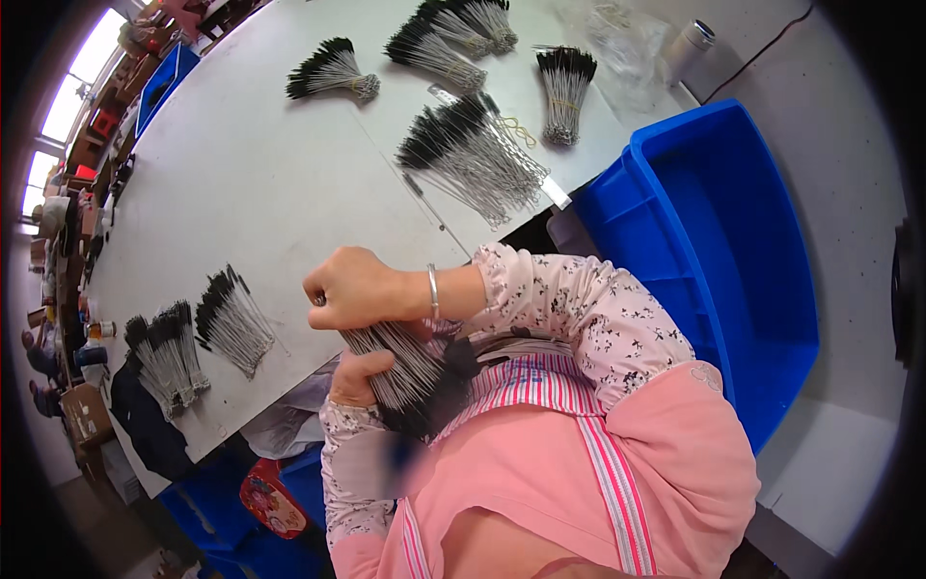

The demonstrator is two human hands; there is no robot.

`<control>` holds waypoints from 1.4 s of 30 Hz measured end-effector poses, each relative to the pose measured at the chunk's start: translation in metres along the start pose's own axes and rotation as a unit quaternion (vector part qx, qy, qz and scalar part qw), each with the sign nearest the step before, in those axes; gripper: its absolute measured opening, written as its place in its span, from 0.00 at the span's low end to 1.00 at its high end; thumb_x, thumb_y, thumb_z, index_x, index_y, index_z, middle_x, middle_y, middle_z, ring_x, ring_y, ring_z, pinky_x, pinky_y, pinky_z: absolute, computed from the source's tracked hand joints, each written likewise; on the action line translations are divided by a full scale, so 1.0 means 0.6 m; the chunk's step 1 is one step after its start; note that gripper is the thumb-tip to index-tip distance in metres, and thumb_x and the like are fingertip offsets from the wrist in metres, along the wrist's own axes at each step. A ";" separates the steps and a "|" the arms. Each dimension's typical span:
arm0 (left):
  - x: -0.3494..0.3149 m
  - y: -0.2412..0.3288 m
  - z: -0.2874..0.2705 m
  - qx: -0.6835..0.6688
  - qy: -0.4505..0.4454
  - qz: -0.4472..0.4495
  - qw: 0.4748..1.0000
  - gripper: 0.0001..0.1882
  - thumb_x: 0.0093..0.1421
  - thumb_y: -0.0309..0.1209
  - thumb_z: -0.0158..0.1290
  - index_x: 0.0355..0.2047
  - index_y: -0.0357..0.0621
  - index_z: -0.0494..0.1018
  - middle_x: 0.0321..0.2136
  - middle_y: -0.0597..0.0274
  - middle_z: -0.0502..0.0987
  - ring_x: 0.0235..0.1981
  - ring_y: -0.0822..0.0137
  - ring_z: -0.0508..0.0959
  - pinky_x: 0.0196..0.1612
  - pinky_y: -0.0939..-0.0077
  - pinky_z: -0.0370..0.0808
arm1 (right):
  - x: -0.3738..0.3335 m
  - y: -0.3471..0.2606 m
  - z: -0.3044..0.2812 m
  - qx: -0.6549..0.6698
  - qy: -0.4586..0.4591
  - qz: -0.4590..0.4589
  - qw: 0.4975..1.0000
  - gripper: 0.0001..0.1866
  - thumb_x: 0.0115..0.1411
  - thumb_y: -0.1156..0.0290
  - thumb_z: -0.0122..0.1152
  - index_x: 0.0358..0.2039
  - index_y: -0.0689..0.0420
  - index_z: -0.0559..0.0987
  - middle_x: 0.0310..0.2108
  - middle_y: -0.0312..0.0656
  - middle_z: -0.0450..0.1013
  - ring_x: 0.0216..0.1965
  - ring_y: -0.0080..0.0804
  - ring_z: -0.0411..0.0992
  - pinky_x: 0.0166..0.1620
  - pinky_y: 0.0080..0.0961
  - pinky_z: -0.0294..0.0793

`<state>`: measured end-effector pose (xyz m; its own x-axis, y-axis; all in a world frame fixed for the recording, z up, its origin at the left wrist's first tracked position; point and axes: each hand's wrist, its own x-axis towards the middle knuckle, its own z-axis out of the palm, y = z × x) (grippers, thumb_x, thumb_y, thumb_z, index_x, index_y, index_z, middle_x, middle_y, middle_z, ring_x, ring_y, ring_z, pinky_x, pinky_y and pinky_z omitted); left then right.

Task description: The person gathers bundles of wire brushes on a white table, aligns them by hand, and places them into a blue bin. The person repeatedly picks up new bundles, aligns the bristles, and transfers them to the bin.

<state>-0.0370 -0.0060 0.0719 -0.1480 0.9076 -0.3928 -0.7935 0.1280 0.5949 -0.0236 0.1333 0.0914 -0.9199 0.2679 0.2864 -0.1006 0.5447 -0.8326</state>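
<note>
Close to my chest, a thick bundle of thin wire brushes [402, 359] with black bristle heads lies slanted, its heads toward my body. My left hand [354, 378] is closed round the bundle from the left, its thumb across the wire handles. At the bundle's far end my right hand [355, 289] is clenched in a fist over the wire ends. A small dark spot shows inside that fist; what its fingers hold is hidden. A loose spread of brushes [473, 159] lies ahead on the white table [280, 183].
Tied brush bundles stand farther off, one at the back right [562, 96] and one at the back middle [335, 73]. More brush piles [231, 323] lie at the left. A blue bin [743, 241] stands close on my right. A metal canister [690, 48] is beyond it.
</note>
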 end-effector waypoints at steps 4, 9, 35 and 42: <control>-0.002 -0.011 0.039 0.033 -0.035 -0.007 0.999 0.23 0.39 0.26 0.57 0.38 0.34 0.67 0.27 0.59 0.70 0.31 0.61 0.73 0.42 0.63 0.73 | -0.028 -0.023 -0.028 -0.003 -0.014 0.016 1.000 0.11 0.41 0.63 0.56 0.19 0.57 0.78 0.16 0.45 0.73 0.20 0.44 0.72 0.27 0.34 0.72; -0.004 -0.019 0.051 0.030 0.005 -0.015 0.999 0.21 0.40 0.20 0.57 0.37 0.38 0.65 0.25 0.61 0.70 0.28 0.64 0.73 0.36 0.69 0.72 | -0.039 -0.012 -0.092 0.169 -0.122 -0.023 0.978 0.14 0.51 0.60 0.58 0.30 0.59 0.79 0.23 0.46 0.75 0.24 0.32 0.74 0.28 0.28 0.72; -0.010 -0.031 0.018 -0.065 -0.018 0.010 0.998 0.21 0.40 0.18 0.54 0.38 0.42 0.65 0.25 0.61 0.73 0.28 0.65 0.74 0.36 0.70 0.71 | -0.063 0.255 -0.346 -0.495 0.124 0.157 0.846 0.08 0.53 0.70 0.54 0.32 0.57 0.77 0.29 0.42 0.77 0.32 0.43 0.75 0.32 0.35 0.70; -0.021 -0.043 0.011 -0.082 -0.006 0.035 0.996 0.31 0.39 0.21 0.54 0.48 0.44 0.62 0.23 0.64 0.67 0.28 0.65 0.70 0.42 0.64 0.69 | -0.065 0.049 -0.158 0.120 -0.022 0.105 0.987 0.10 0.52 0.77 0.60 0.37 0.61 0.74 0.25 0.36 0.74 0.27 0.18 0.70 0.32 0.16 0.69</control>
<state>-0.0108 -0.0184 0.0660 -0.2011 0.9166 -0.3454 -0.8676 -0.0029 0.4973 0.0452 0.2140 0.1007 -0.9448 0.3177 0.0802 0.0113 0.2761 -0.9611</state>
